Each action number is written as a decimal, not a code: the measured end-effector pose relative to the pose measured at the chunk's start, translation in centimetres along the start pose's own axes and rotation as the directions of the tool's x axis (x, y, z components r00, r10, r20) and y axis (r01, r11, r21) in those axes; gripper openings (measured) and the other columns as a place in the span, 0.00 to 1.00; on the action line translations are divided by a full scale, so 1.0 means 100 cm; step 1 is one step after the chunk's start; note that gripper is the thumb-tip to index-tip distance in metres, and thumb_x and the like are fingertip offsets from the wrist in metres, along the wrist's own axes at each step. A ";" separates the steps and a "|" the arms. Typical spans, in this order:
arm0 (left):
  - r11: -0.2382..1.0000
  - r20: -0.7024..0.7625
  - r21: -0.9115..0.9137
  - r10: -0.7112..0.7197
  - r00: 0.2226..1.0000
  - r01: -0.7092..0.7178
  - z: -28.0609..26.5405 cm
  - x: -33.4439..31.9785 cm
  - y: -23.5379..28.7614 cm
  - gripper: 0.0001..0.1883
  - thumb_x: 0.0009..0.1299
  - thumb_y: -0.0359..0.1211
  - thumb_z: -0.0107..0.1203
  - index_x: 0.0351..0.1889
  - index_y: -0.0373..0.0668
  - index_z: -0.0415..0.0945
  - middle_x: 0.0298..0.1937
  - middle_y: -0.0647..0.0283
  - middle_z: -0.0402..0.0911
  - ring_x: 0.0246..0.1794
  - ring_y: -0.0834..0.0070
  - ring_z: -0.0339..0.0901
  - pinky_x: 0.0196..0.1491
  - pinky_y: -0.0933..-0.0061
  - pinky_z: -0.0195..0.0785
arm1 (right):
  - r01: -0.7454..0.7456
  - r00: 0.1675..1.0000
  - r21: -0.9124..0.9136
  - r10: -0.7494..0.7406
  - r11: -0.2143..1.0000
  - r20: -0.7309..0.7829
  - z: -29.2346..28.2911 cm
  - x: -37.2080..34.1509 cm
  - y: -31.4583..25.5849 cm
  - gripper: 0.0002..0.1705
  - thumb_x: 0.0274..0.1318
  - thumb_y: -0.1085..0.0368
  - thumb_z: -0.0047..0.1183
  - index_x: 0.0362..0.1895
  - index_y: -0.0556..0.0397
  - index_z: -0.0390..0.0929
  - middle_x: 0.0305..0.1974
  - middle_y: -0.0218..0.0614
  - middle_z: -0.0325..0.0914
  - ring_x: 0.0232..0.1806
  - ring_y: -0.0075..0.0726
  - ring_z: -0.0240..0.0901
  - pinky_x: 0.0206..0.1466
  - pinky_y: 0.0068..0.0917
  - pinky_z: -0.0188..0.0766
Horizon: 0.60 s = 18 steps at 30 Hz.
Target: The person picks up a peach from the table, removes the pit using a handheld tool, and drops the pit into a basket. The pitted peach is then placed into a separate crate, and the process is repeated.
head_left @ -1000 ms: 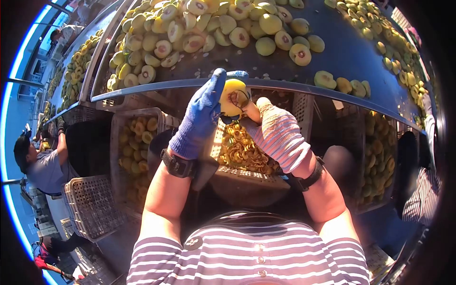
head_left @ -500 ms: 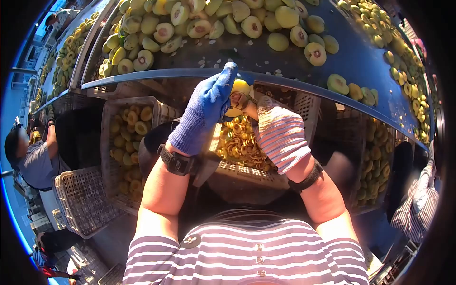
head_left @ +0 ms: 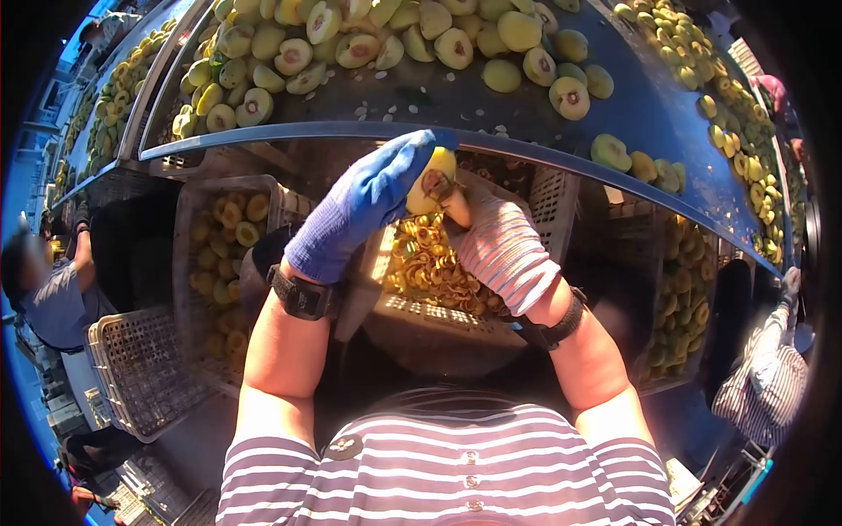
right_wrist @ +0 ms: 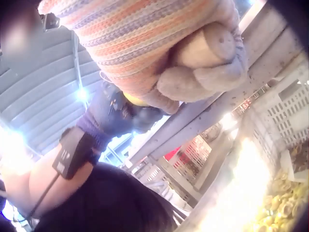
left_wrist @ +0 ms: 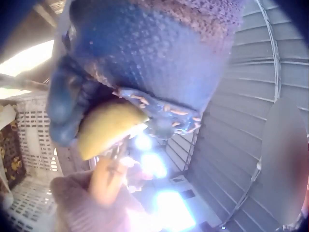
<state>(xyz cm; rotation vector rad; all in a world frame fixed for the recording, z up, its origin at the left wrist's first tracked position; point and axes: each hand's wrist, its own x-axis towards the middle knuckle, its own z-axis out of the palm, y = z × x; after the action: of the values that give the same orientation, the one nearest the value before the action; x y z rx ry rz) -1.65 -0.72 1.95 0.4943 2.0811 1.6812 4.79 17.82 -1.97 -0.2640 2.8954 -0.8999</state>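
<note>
My left hand, in a blue coated glove, holds a yellow peach half between thumb and fingers. Its cut face, with a reddish-brown hollow, turns toward my right hand in the head view. The right hand, in a striped knit glove, grips the wooden handle of a pitting tool, fingers wrapped around it. In the left wrist view the tool's thin metal end meets the cut side of the peach. Beneath both hands stands a crate of curled yellow peach trimmings.
A metal table with a raised edge runs beyond my hands, bearing many halved peaches. Crates of peach halves stand left and right. Stacked crates and another worker are at the left.
Both hands have shifted slightly left in the head view, and the surroundings have shifted with head movement. The peach half and the tool stay in their grip, the tool at the cut face.
</note>
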 end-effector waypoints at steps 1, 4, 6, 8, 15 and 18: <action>0.973 -0.087 0.029 0.230 0.969 -0.229 0.009 0.005 -0.015 0.28 0.84 0.46 0.38 0.69 0.33 0.67 0.58 0.59 0.79 0.57 0.74 0.75 0.60 0.70 0.69 | -0.079 0.996 0.085 0.082 0.993 -0.030 0.001 0.003 0.001 0.18 0.56 0.63 0.59 0.50 0.55 0.74 0.35 0.48 0.82 0.40 0.57 0.81 0.44 0.45 0.77; 0.862 -0.208 0.018 0.498 0.842 -0.506 0.028 0.011 -0.032 0.22 0.74 0.27 0.49 0.67 0.36 0.68 0.60 0.49 0.78 0.59 0.56 0.78 0.62 0.61 0.71 | -0.116 0.984 0.222 0.142 0.968 -0.104 0.001 0.003 -0.015 0.18 0.54 0.64 0.61 0.49 0.54 0.76 0.37 0.48 0.82 0.41 0.57 0.80 0.44 0.44 0.76; 0.768 -0.205 0.275 0.634 0.745 -0.578 0.021 0.021 -0.052 0.21 0.71 0.24 0.55 0.62 0.33 0.71 0.55 0.48 0.81 0.55 0.53 0.81 0.62 0.60 0.73 | -0.078 0.996 0.178 0.082 0.981 -0.018 0.014 0.004 -0.008 0.17 0.53 0.64 0.61 0.47 0.55 0.77 0.35 0.45 0.82 0.40 0.57 0.79 0.44 0.42 0.76; 0.679 -0.189 0.453 0.707 0.681 -0.578 0.015 0.027 -0.064 0.20 0.71 0.28 0.57 0.59 0.30 0.73 0.50 0.50 0.84 0.51 0.57 0.83 0.60 0.62 0.74 | -0.060 0.996 0.226 0.074 0.972 -0.056 0.012 0.001 -0.013 0.16 0.54 0.65 0.60 0.46 0.55 0.77 0.30 0.40 0.80 0.31 0.47 0.80 0.38 0.38 0.76; 0.766 -0.435 -0.381 0.345 0.832 -0.517 0.047 0.021 -0.026 0.19 0.81 0.40 0.49 0.51 0.31 0.80 0.45 0.56 0.85 0.45 0.73 0.82 0.52 0.72 0.75 | -0.305 0.947 0.692 0.129 0.655 0.295 -0.016 -0.002 -0.026 0.14 0.56 0.62 0.61 0.43 0.55 0.76 0.21 0.31 0.73 0.16 0.27 0.69 0.19 0.26 0.62; 0.935 -0.195 -0.303 0.126 0.973 -0.182 0.027 0.018 -0.012 0.24 0.84 0.42 0.41 0.45 0.29 0.81 0.39 0.56 0.86 0.42 0.70 0.84 0.52 0.70 0.76 | -0.632 0.765 0.689 0.144 0.355 0.627 -0.022 -0.006 -0.027 0.10 0.56 0.61 0.59 0.31 0.55 0.77 0.19 0.33 0.72 0.16 0.30 0.70 0.22 0.29 0.64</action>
<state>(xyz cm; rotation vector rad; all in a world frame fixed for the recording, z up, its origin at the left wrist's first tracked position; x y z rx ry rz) -1.78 2.24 0.08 0.4286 1.8667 2.1748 5.42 17.02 1.42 0.3071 1.5491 -1.7506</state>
